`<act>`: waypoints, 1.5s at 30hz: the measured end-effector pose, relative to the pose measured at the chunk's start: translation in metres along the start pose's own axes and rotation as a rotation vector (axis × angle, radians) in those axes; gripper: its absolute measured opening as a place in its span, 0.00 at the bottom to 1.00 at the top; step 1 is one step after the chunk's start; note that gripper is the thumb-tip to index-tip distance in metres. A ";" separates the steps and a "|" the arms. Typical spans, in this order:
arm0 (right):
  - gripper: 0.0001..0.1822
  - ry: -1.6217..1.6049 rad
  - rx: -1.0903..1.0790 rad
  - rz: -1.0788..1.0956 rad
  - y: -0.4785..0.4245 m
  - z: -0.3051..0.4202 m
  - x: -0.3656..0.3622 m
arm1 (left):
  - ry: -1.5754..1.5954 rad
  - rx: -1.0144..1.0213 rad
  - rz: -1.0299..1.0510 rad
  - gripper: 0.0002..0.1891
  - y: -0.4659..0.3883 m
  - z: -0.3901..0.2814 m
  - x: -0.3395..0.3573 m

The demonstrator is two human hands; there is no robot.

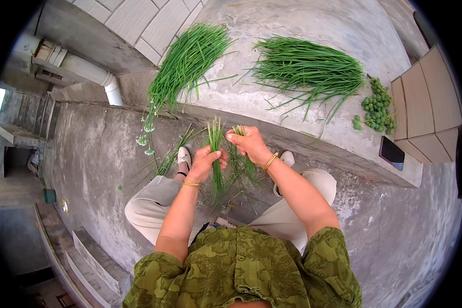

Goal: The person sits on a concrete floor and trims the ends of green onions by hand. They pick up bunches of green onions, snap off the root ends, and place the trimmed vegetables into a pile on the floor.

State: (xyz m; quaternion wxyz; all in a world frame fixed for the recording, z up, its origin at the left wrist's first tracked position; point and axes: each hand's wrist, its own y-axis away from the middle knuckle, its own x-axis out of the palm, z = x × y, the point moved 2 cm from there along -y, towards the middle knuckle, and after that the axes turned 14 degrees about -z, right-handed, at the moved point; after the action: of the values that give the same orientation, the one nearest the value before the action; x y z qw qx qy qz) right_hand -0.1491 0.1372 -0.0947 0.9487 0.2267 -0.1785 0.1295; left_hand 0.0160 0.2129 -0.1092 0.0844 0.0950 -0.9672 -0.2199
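Note:
My left hand (206,163) grips a small upright bunch of garlic chives (216,177), its pale cut ends pointing away from me. Just to the right, my right hand (248,143) pinches a thinner bunch of chives (250,166) whose green blades hang below the fingers. The two hands are close together but apart, over the floor between my feet. Loose chive blades (173,156) lie scattered on the concrete beneath them. On the ledge ahead rest two large heaps of chives, a left heap (194,57) with white flower heads (144,139) drooping over the edge, and a right heap (310,67).
A concrete ledge (242,96) runs across in front of me. At its right end are a bunch of green grapes (379,106), a smartphone (392,153) and a tiled block (427,104). A white drainpipe (88,73) and concrete steps (96,265) are on the left.

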 end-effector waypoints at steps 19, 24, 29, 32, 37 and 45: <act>0.07 0.091 -0.079 -0.064 0.000 0.012 -0.006 | -0.046 0.138 -0.126 0.13 0.001 0.031 0.022; 0.08 -0.213 -0.057 -0.119 -0.005 0.026 -0.018 | -0.137 0.003 -0.331 0.13 -0.010 0.082 -0.016; 0.06 -0.247 -0.107 -0.188 -0.008 0.036 -0.024 | -0.067 -0.247 -0.835 0.09 -0.005 0.134 -0.091; 0.07 -0.157 -0.148 -0.201 -0.010 0.037 -0.028 | 0.153 -0.197 -0.982 0.08 0.002 0.127 -0.111; 0.08 0.088 -0.080 -0.113 -0.006 0.013 -0.011 | 0.361 -0.078 -0.401 0.10 -0.007 0.040 -0.048; 0.08 0.228 -0.082 -0.053 -0.006 -0.003 -0.001 | -0.069 0.110 -0.179 0.06 -0.016 -0.006 0.012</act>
State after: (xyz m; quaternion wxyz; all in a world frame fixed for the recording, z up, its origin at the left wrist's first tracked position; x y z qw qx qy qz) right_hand -0.1475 0.1331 -0.1004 0.9744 0.1759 -0.0687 0.1219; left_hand 0.0080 0.1937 -0.1091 0.0258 0.1777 -0.9678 -0.1763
